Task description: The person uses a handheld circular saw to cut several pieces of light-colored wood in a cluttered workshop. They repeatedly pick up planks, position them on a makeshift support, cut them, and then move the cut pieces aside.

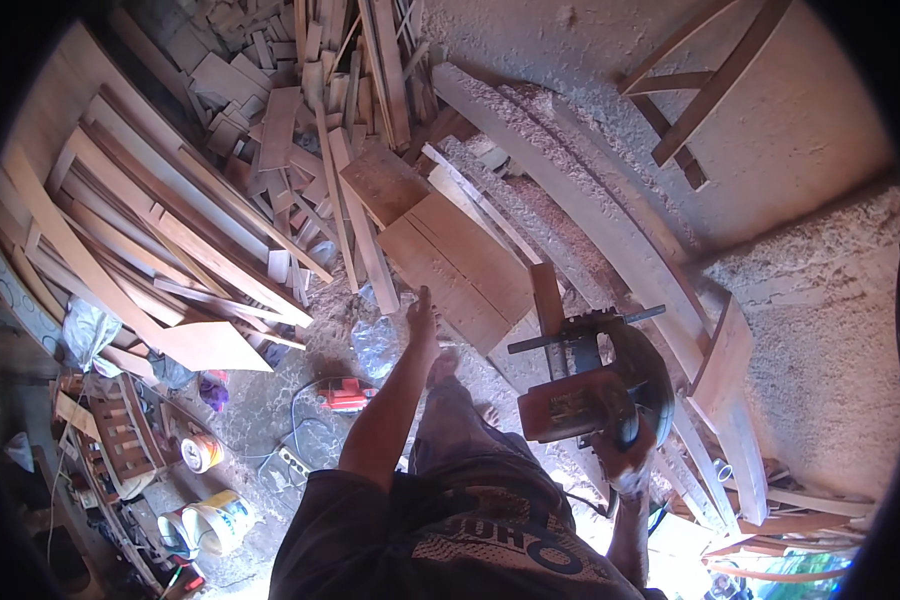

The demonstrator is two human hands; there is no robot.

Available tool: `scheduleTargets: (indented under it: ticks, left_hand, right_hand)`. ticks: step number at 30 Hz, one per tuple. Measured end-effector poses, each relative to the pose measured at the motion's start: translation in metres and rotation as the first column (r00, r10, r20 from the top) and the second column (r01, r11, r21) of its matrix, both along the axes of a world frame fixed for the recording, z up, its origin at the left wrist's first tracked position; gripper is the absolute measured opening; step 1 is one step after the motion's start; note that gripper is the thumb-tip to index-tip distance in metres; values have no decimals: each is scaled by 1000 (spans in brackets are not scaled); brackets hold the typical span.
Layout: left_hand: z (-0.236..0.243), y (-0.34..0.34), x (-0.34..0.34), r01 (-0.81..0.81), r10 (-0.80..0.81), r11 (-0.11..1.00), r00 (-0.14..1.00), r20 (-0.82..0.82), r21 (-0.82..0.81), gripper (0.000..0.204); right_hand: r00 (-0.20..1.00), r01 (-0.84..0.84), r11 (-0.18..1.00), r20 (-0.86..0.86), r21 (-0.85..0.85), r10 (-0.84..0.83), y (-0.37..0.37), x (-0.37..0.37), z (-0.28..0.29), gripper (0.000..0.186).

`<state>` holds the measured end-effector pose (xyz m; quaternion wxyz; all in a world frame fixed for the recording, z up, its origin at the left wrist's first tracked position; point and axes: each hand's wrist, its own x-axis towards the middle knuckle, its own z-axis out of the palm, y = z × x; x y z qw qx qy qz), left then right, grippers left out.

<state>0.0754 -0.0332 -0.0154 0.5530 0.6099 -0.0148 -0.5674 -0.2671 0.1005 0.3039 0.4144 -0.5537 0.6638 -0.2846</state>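
My left hand [422, 318] reaches up to the near edge of a brown wooden board [455, 265], fingertips at or very close to it, open with the fingers fairly straight. My right hand [625, 450] is closed on the rear handle of a dark circular saw [590, 400], right of my body. The saw's base and a black crossbar sit beside a narrow upright wood piece [548, 300] at the board's right end. A smaller brown board [380, 180] lies just beyond the larger one. Long pale curved planks [580, 175] lie behind and right of them, dusted with sawdust.
Curved timbers [160, 230] are stacked at left, offcuts [230, 85] at the back. On the floor are a clear plastic bag [375, 345], a red tool [345, 395], a cable with a power strip [292, 465], and buckets [215, 520]. Curved pieces [695, 105] rest upper right.
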Motion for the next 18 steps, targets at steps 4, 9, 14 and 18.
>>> scheduleTargets:
  ticks: [4, 9, 14, 18]
  left_hand:
    - [-25, -18, 2, -40, 37, 994, 999, 37, 105, 57]
    - [-14, -21, -24, -128, 128, 991, 992, -6, 30, 62]
    - [17, -15, -27, -197, 198, 980, 978, -70, 25, 66]
    - [22, -9, -20, -182, 182, 983, 983, -36, 1, 66]
  right_hand:
    - [993, 92, 996, 69, 11, -92, 9, 6, 8, 45]
    - [988, 122, 993, 92, 11, -122, 7, 14, 9, 48]
    - [992, 98, 993, 71, 61, -102, 0, 22, 1, 48]
    - [997, 67, 994, -32, 89, -64, -11, 33, -4, 49]
